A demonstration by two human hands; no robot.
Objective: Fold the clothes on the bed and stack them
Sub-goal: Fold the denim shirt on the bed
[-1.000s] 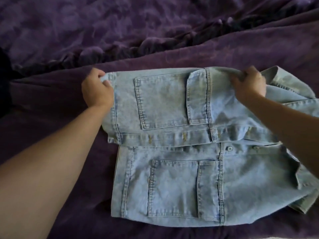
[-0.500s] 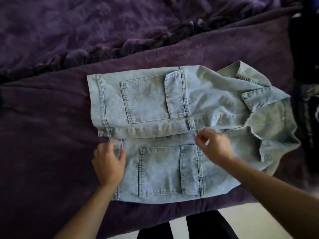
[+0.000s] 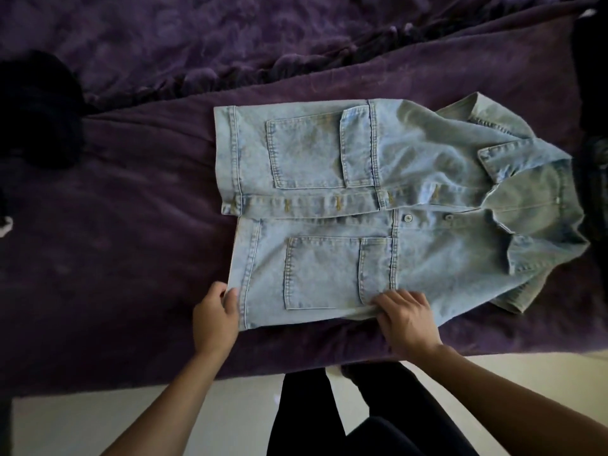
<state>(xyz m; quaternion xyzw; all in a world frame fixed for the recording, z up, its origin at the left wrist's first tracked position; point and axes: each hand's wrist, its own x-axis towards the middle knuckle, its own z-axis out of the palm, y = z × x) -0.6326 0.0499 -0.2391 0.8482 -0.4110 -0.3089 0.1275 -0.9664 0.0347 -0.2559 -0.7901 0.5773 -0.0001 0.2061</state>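
A light blue denim jacket (image 3: 378,205) lies flat and front up on the purple bedspread (image 3: 131,225), hem to the left, collar to the right. Its two front panels meet at the button placket. My left hand (image 3: 215,315) grips the near hem corner with curled fingers. My right hand (image 3: 406,319) holds the near side edge just below the lower pocket, where the cloth is lifted into a small fold.
A dark heap of clothes (image 3: 36,110) sits at the left of the bed. More dark garments (image 3: 592,143) lie at the right edge, beside the collar. The bed's front edge runs just below my hands; pale floor (image 3: 164,416) and my dark trouser legs (image 3: 362,416) show beneath.
Both hands moved from the jacket's far edge, across its middle, to its near edge. The view has shifted back, showing the bed edge and floor.
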